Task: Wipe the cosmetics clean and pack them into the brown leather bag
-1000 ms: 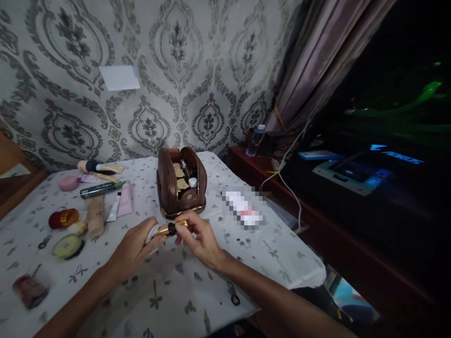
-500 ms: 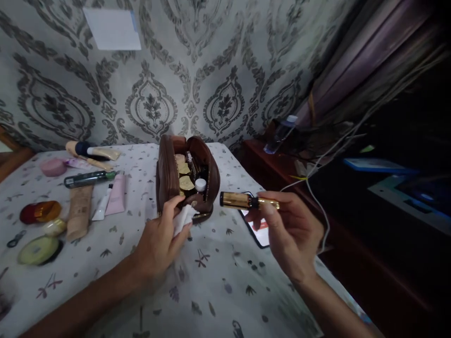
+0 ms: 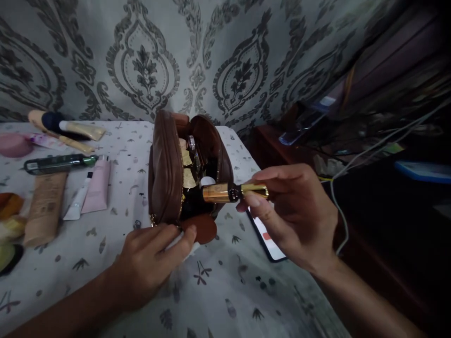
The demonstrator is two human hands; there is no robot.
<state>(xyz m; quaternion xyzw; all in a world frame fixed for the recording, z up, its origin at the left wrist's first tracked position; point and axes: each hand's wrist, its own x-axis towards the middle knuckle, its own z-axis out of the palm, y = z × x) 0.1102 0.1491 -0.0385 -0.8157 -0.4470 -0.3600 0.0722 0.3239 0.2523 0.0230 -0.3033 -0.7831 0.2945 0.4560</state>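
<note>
The gold tube [image 3: 216,193] is lying almost level in the air, its long axis running left to right. The right hand [image 3: 298,220] is pinching it between thumb and fingers at its right end, leaving the left end free. That free end is pointing toward the open mouth of the brown bag [image 3: 165,176] and, in this view, is overlapping the right rim and partly covering a white cap [image 3: 207,180] inside. The clearance above the rim cannot be told.

The left hand [image 3: 150,258] is the nearer hand to the bag; it is sitting at the front edge. Its fingers are curling over a white tissue [image 3: 192,250], the tips meeting the round brown flap [image 3: 205,229]. The tube's axis is crossing the bag's front-to-back mouth.

Beyond the right hand's fingers, a phone [image 3: 262,230] is lying on the counter [image 3: 225,281]. Left of the bag and well apart from the hands, a pink tube [image 3: 97,185], a white tube [image 3: 80,197] and a green bottle [image 3: 59,163] are resting flat.
</note>
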